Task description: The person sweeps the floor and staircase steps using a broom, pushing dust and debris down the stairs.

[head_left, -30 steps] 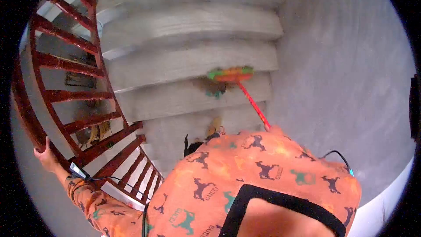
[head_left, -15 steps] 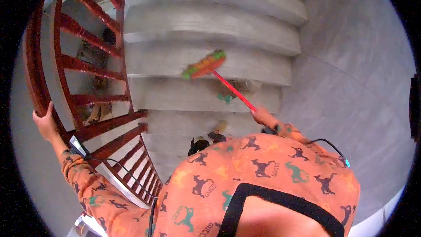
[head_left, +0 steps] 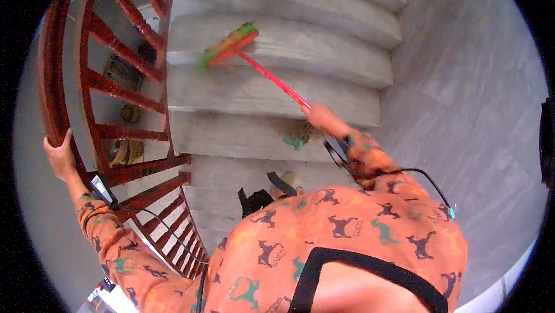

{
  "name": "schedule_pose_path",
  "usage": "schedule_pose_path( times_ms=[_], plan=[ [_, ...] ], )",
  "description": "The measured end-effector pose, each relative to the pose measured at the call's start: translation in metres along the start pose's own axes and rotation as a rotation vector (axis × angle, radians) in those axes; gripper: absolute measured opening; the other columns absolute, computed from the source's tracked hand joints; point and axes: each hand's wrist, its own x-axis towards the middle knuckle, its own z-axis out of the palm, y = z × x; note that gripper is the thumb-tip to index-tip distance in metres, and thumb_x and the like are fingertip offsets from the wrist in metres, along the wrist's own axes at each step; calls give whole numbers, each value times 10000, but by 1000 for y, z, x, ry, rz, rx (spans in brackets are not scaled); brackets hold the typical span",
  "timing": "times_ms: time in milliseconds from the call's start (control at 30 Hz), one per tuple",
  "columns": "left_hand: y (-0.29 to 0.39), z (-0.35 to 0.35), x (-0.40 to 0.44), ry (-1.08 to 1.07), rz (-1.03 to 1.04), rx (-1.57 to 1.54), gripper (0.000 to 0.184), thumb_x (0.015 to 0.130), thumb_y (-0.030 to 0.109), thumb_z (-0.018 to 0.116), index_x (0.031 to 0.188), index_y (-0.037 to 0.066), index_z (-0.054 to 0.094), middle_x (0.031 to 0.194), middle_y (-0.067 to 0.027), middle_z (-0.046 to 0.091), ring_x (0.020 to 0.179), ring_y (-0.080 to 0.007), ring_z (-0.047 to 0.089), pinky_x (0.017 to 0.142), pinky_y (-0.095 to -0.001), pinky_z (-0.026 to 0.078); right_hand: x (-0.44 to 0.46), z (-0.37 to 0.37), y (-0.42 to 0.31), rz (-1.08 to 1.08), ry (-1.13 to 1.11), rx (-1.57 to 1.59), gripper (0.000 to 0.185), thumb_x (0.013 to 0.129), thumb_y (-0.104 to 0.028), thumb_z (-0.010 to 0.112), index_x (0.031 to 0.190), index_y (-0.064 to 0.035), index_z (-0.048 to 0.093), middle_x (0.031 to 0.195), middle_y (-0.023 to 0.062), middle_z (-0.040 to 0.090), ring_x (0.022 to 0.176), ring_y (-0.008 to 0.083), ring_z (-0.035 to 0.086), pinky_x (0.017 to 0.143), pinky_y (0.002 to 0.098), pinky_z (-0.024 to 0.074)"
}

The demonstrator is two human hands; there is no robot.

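Note:
My left hand point(head_left: 60, 154) is wrapped round the dark red wooden handrail point(head_left: 53, 81) at the left. My right hand point(head_left: 321, 118) grips the end of a red broom handle point(head_left: 274, 78) near the middle of the view. The broom head point(head_left: 232, 47), orange with green bristles, is tilted over a grey step at the upper left of the stairs, its bristles slightly blurred. On a lower step, close below my right hand, lies a small heap of debris with a green piece point(head_left: 296, 141) in it.
Curved grey stairs point(head_left: 277, 90) fill the middle. Red balusters point(head_left: 124, 90) run along the left side, and a grey wall point(head_left: 462, 99) stands at the right. Black-strapped footwear point(head_left: 254, 200) shows below. A black cable point(head_left: 425, 175) hangs by my right sleeve.
The broom head has swung up and left across the steps, away from the debris. My right hand has moved forward and left, still on the handle. My left hand stays on the handrail.

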Motion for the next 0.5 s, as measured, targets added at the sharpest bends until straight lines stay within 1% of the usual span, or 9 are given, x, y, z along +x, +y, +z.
schedule_pose_path(
  times_ms=[33, 67, 133, 233, 267, 300, 333, 433, 500],
  plan=[
    [-2, 0, 2, -4, 25, 0, 808, 570, 562, 630, 1172, 74, 402, 1118, -107, 498, 1008, -262, 490, 821, -361, 385, 23, -5, -8, -122, 69, -28, 478, 843, -410, 322, 785, 13, 540, 733, 243, 559, 688, 391, 533, 623, 439, 419],
    [-1, -2, 5, -7, 53, 2, 809, 573, 557, 631, 1174, 68, 398, 1118, -108, 496, 1010, -260, 488, 821, -358, 386, 49, -3, 10, -123, 76, -18, 478, 843, -410, 322, 785, 13, 540, 733, 243, 559, 688, 391, 533, 623, 439, 419],
    [6, -6, 7, -9, 61, -16, 813, 574, 558, 630, 1176, 64, 395, 1118, -107, 496, 1011, -259, 487, 820, -357, 386, 86, 11, 67, -1, 179, -130, 487, 839, -409, 321, 795, 22, 543, 718, 237, 559, 687, 368, 542, 618, 438, 414],
    [14, -12, 0, -16, 63, -31, 813, 577, 558, 628, 1179, 64, 392, 1121, -105, 495, 1007, -261, 490, 818, -357, 387, -9, -45, 79, 185, 0, 20, 545, 822, -446, 319, 807, 45, 556, 745, 248, 558, 742, 374, 540, 643, 439, 404],
    [15, -11, 2, -6, 88, -43, 809, 579, 556, 627, 1179, 67, 392, 1122, -104, 495, 1003, -263, 494, 816, -357, 389, -33, -40, 104, 185, 34, -47, 570, 810, -474, 319, 756, 43, 552, 686, 218, 558, 653, 361, 538, 610, 432, 407],
    [19, -12, 2, -10, 89, -47, 809, 579, 556, 627, 1179, 67, 392, 1122, -104, 495, 1003, -263, 494, 816, -357, 389, -68, -40, 114, 196, 32, -21, 584, 804, -497, 320, 725, 36, 543, 638, 186, 551, 573, 334, 536, 552, 424, 412],
    [21, -14, 0, -18, 65, -5, 808, 581, 559, 622, 1181, 70, 392, 1124, -105, 494, 1003, -266, 494, 816, -360, 389, -99, -44, 107, 410, -63, -32, 554, 810, -481, 336, 721, 27, 538, 636, 177, 555, 531, 316, 530, 511, 413, 417],
    [12, -6, 0, -7, 48, 14, 809, 582, 567, 613, 1185, 76, 389, 1129, -106, 491, 1008, -272, 491, 820, -365, 388, -156, -19, 122, 363, -10, -83, 511, 821, -454, 348, 753, 11, 550, 645, 185, 558, 537, 323, 534, 505, 411, 420],
    [10, -5, 1, 16, 65, -5, 813, 581, 573, 608, 1187, 78, 387, 1131, -106, 490, 1013, -274, 487, 823, -368, 387, -174, -18, 109, 407, -227, -109, 478, 826, -435, 361, 754, 6, 533, 613, 175, 539, 534, 314, 534, 519, 408, 425]
  ],
)
